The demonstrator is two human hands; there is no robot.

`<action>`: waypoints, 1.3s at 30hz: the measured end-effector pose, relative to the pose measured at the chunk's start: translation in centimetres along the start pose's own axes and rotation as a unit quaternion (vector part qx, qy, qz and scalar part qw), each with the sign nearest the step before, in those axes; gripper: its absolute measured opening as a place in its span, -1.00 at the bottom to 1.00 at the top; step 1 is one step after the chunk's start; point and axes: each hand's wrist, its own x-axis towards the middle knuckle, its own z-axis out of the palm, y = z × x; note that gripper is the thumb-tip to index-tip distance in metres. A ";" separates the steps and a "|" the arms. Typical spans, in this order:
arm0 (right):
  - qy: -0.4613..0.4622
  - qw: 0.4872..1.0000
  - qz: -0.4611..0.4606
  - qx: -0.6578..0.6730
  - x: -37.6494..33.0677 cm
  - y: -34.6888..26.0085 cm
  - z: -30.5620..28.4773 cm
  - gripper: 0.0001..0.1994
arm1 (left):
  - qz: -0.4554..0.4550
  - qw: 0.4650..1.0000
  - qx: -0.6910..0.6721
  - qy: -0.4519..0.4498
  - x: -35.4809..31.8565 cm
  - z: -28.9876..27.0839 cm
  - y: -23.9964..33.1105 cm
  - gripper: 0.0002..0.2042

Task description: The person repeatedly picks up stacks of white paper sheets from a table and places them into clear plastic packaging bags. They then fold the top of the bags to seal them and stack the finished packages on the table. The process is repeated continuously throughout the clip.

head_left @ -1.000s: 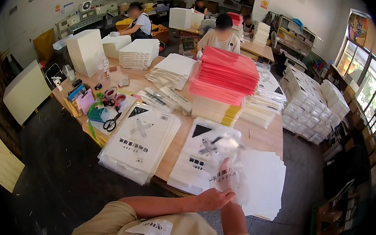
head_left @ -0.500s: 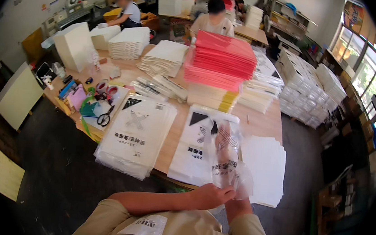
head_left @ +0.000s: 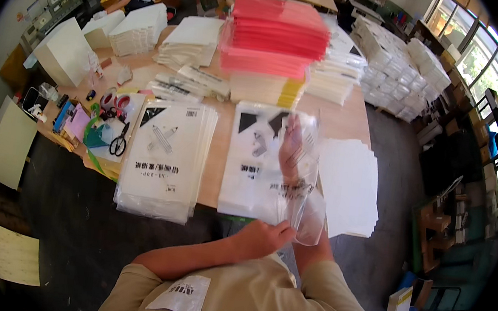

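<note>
A clear plastic bag (head_left: 309, 179) stands upright over the table's near edge. My right hand (head_left: 291, 150) is pushed up inside it, fingers pointing away from me. My left hand (head_left: 265, 238) pinches the bag's open lower edge near my chest. Under the bag lies a stack of white printed sheets in plastic (head_left: 257, 162) with black shapes on top. A second, similar stack (head_left: 165, 156) sits to its left. A pile of plain white paper (head_left: 348, 186) lies to the right of the bag.
A tall stack of red sheets (head_left: 275, 35) on yellow-edged pads sits mid-table. Scissors (head_left: 120, 140), tape rolls (head_left: 116, 101) and small tools lie at the left. White packs (head_left: 401, 68) line the right side. Two people work at the far end.
My right hand has slid deeper into the clear bag and risen over the printed stack. My left hand has stayed at the bag's opening. The view has tipped closer over the table.
</note>
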 end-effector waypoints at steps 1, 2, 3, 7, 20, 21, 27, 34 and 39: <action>-0.005 1.000 0.001 0.001 -0.1 0.5 0.0 -0.62 | -0.005 1.000 -0.011 -0.007 -0.2 0.3 -0.2 -0.87; -0.018 1.000 0.005 0.002 -0.3 1.1 -0.2 -0.62 | -0.010 1.000 -0.022 -0.015 -0.1 0.8 -0.9 -0.86; -0.026 1.000 0.004 0.000 0.7 1.3 0.1 -0.61 | -0.012 1.000 -0.021 -0.018 0.3 1.0 -2.2 -0.85; -0.061 0.998 0.011 0.013 1.3 0.3 1.5 -0.58 | -0.054 0.999 -0.001 0.009 -1.0 2.1 -4.6 -0.80; -0.187 0.905 0.347 0.158 -7.0 -3.8 -5.2 -0.48 | -0.162 0.982 0.028 0.091 1.4 4.8 -15.7 -0.87; -0.149 0.900 0.370 0.176 -7.6 -3.2 -6.4 -0.47 | -0.173 0.980 0.032 0.090 1.8 4.7 -15.9 -0.88; -0.029 0.893 0.404 0.195 -11.4 -2.0 -10.6 -0.47 | -0.179 0.978 -0.039 0.101 3.8 4.4 -17.4 -0.89; -0.129 0.907 0.361 0.176 -13.5 -4.8 -7.8 -0.56 | -0.130 0.986 -0.090 0.045 4.3 5.2 -16.2 -0.83; 0.051 0.968 0.243 -0.036 -13.4 -7.8 -7.9 -0.36 | -0.164 0.979 -0.093 0.072 4.9 4.0 -16.9 -0.81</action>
